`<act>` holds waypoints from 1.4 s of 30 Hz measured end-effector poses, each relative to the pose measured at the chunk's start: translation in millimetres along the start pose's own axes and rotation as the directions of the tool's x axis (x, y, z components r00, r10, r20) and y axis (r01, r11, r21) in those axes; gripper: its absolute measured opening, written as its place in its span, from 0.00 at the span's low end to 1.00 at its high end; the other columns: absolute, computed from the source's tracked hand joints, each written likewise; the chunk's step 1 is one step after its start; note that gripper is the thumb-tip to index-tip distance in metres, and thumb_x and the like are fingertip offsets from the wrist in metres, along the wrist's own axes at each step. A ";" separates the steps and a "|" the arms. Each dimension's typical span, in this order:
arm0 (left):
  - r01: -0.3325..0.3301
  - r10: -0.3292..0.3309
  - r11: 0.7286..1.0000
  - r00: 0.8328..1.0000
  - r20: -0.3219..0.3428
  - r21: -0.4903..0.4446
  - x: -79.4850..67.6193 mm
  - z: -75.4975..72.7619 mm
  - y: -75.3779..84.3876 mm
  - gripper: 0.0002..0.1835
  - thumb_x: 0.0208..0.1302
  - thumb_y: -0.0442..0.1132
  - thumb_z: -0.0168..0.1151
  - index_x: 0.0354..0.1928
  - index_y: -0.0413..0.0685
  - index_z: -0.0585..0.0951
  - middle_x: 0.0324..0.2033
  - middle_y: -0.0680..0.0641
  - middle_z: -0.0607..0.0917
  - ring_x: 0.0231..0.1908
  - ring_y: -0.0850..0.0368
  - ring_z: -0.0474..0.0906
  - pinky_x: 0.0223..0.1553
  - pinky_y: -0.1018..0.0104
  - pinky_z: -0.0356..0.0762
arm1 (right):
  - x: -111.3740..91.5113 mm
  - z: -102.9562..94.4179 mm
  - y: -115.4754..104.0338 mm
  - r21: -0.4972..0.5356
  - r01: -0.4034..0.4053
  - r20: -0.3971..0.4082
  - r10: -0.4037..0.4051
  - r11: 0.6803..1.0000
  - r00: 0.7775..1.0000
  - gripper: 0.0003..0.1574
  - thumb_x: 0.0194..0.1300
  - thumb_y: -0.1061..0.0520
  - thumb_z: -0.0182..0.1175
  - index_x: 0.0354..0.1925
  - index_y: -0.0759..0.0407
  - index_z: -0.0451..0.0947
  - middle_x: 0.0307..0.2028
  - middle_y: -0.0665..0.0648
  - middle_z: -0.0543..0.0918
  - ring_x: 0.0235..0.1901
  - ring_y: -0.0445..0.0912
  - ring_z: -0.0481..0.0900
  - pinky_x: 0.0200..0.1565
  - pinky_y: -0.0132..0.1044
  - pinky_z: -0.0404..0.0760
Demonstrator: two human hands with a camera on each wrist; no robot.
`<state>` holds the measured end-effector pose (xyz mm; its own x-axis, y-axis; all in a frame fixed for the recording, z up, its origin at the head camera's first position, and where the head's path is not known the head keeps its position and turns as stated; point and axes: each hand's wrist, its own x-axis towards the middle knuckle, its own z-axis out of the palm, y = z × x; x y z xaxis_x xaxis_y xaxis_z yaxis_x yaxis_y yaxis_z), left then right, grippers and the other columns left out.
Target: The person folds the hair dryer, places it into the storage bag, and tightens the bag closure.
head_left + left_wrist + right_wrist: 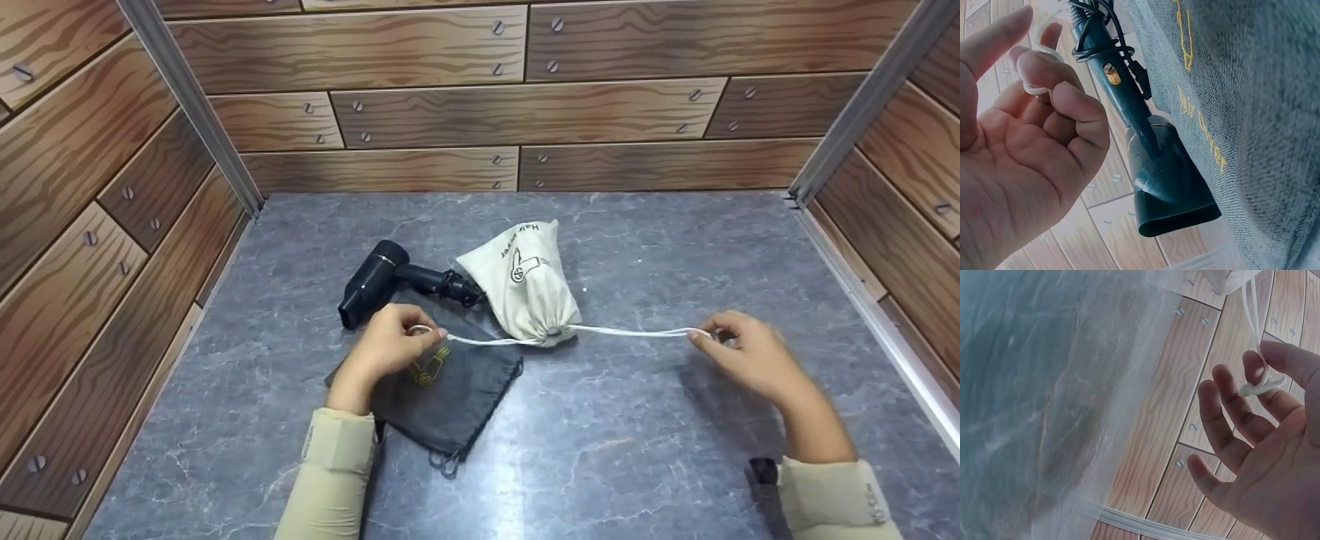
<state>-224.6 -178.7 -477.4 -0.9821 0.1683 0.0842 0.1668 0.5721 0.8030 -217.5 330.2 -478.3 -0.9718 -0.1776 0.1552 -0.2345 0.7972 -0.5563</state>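
Observation:
A cream drawstring bag (525, 289), printed with a hair dryer outline, lies with its gathered mouth toward me. White cords (630, 331) stretch from both sides of that mouth. My left hand (394, 341) pinches the left cord loop, above a dark grey cloth bag (450, 405). Out to the right, my right hand (750, 356) grips the other loop between thumb and fingers; its knot (1249, 389) shows in the right wrist view. The cream bag looks filled, its contents hidden.
A black hair dryer (373, 274) lies left of the cream bag, cable wound around its handle (1112, 79). The dark bag's own cords (448, 463) trail toward me. Wood-patterned walls (435, 116) and metal rails (874, 319) border the grey marbled tabletop (637, 450).

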 end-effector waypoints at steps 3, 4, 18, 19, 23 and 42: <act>-0.015 0.015 1.000 1.000 -0.026 -0.011 0.0 0.3 -2.1 0.05 0.65 0.38 0.74 0.34 0.43 0.90 0.26 0.53 0.85 0.26 0.61 0.72 0.31 0.68 0.70 | 0.1 1.9 -1.0 0.038 0.008 0.026 -0.009 0.999 1.000 0.25 0.77 0.48 0.64 0.62 0.64 0.81 0.61 0.72 0.82 0.58 0.69 0.80 0.56 0.68 0.79; -0.015 0.015 1.000 0.999 -0.037 -0.016 -0.2 0.0 -2.7 0.05 0.65 0.38 0.73 0.36 0.43 0.90 0.27 0.52 0.86 0.27 0.60 0.73 0.32 0.68 0.71 | 0.1 2.3 -1.4 0.054 0.011 0.029 -0.012 0.998 0.999 0.28 0.77 0.48 0.63 0.66 0.64 0.79 0.64 0.73 0.80 0.62 0.72 0.77 0.58 0.72 0.76; 0.021 -0.034 0.997 0.983 -0.180 -0.071 -6.3 -16.6 -9.7 0.09 0.67 0.38 0.72 0.45 0.41 0.89 0.39 0.42 0.90 0.38 0.50 0.87 0.40 0.61 0.86 | 6.1 5.7 -11.1 0.153 -0.024 0.063 0.014 0.988 0.998 0.58 0.76 0.45 0.65 0.87 0.44 0.40 0.77 0.74 0.66 0.73 0.76 0.64 0.65 0.83 0.61; 0.026 -0.037 0.998 0.981 -0.188 -0.062 -6.8 -17.7 -11.1 0.10 0.67 0.38 0.72 0.46 0.41 0.89 0.39 0.43 0.90 0.40 0.49 0.87 0.43 0.60 0.84 | 6.5 5.7 -12.0 0.158 -0.020 0.066 0.010 0.987 0.998 0.57 0.76 0.45 0.65 0.87 0.45 0.41 0.77 0.75 0.65 0.73 0.76 0.64 0.65 0.83 0.61; 0.052 -0.061 0.997 0.976 -0.207 -0.049 -8.5 -20.9 -14.7 0.14 0.66 0.39 0.73 0.49 0.37 0.87 0.40 0.42 0.89 0.42 0.46 0.85 0.45 0.61 0.81 | 8.6 7.5 -15.8 0.175 0.019 0.043 -0.027 0.984 0.999 0.51 0.76 0.48 0.65 0.85 0.53 0.51 0.75 0.76 0.68 0.71 0.77 0.66 0.65 0.81 0.64; 0.026 -0.028 1.000 0.944 -0.328 -0.011 -18.0 -23.7 -28.1 0.17 0.66 0.38 0.72 0.51 0.34 0.84 0.47 0.36 0.84 0.52 0.41 0.81 0.60 0.44 0.79 | 32.5 36.8 -51.7 -0.158 0.067 0.091 -0.053 0.985 0.994 0.58 0.73 0.27 0.59 0.85 0.52 0.51 0.84 0.71 0.47 0.81 0.76 0.42 0.78 0.75 0.35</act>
<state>-213.7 -216.8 -487.5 -0.9605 -0.1205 0.2507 0.1405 0.5677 0.8112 -237.9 261.9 -474.6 -0.9563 -0.2709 0.1098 -0.2919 0.8649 -0.4084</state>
